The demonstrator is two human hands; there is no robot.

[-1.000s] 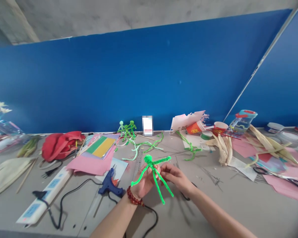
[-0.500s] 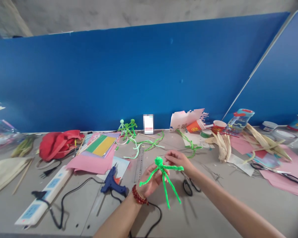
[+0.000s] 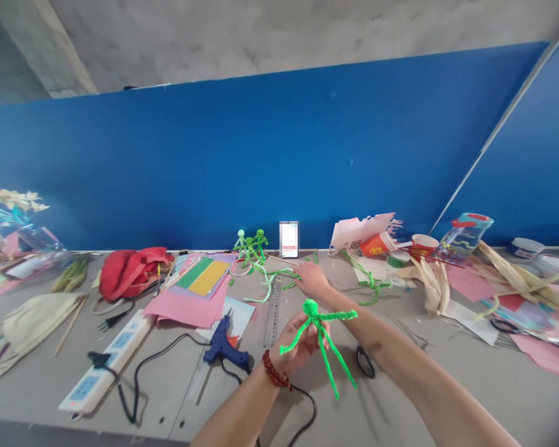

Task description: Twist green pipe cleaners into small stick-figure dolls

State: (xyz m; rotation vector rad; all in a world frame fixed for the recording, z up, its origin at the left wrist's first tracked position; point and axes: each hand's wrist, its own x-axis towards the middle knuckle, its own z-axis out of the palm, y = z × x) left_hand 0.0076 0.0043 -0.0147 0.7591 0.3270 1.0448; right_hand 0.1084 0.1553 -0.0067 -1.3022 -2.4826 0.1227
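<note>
My left hand (image 3: 295,344) is shut on a bright green pipe-cleaner figure (image 3: 320,335), which has a round head, outstretched arms and two long legs hanging down. My right hand (image 3: 312,279) is stretched forward away from the figure, holding nothing. Its fingertips are close to loose pale-green pipe-cleaner strands (image 3: 272,279) on the table. Behind these stand small green pipe-cleaner figures (image 3: 250,245).
A blue glue gun (image 3: 226,347) and a metal ruler (image 3: 273,313) lie left of my hands. Black scissors (image 3: 366,361) lie partly under my right forearm. Further off are a power strip (image 3: 107,363), pink paper (image 3: 186,310), a red bag (image 3: 130,273) and corn husks (image 3: 431,285).
My right hand has left the figure and moved forward across the table. The left hand still holds the figure, and the whole view has shifted slightly.
</note>
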